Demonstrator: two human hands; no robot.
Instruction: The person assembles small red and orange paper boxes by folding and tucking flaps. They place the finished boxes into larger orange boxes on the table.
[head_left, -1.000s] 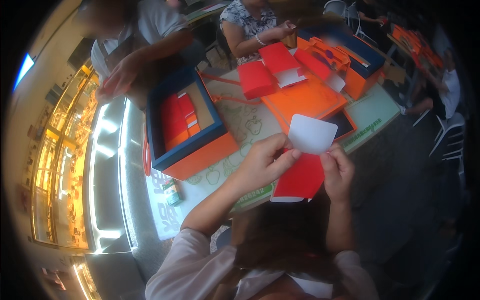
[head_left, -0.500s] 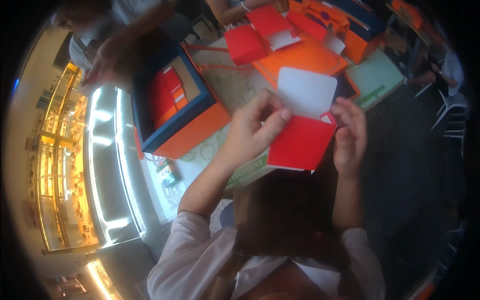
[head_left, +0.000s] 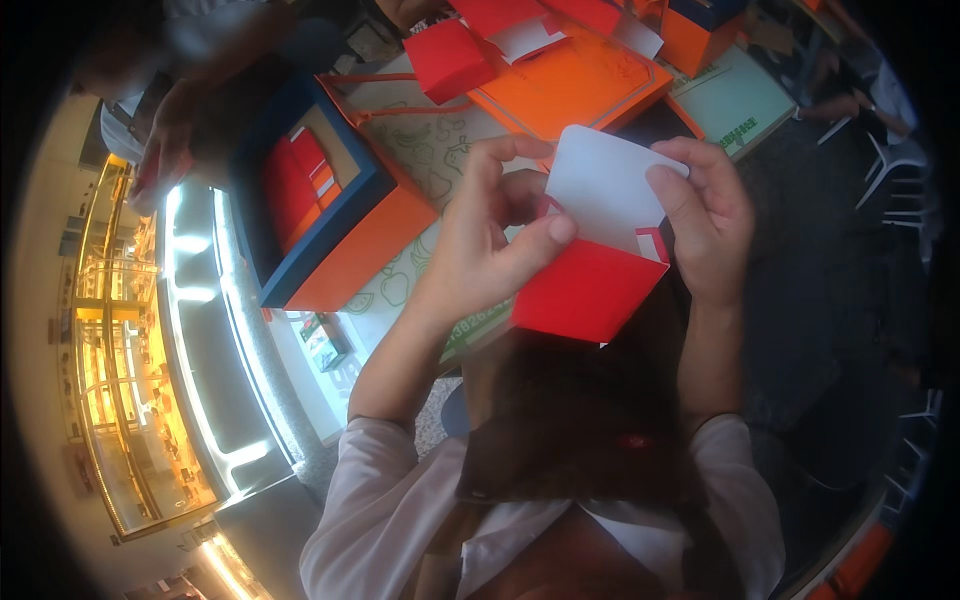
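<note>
Head view, one moment, itemised with changes against the frames half a second and one second before.

Left hand (head_left: 480,250): fingers closed in a pinch on the red envelope (head_left: 590,290), thumb pressed on its upper left edge, at about 12 o'clock from the person's chest.

Right hand (head_left: 705,215): clamped on the white card (head_left: 600,185), thumb on the card's right edge, fingers behind it.

White card: lower part tucked inside the red envelope, upper part standing out above it, tilted. One second ago it was held above the envelope, higher over the table; now card and envelope sit nearer the camera and larger in view, and the card is deeper in.

Red envelope: held between both hands, above the lap, at the near edge of the table.

Blue and orange box (head_left: 330,200): open, at 10 o'clock from the hands, red packets inside. It has shifted toward upper left of the view compared with before.

Orange folder (head_left: 570,85): flat on the table at 12 o'clock, beyond the hands.

Other person's hand (head_left: 165,150): at 9 to 10 o'clock, beside the box's far side.
</note>
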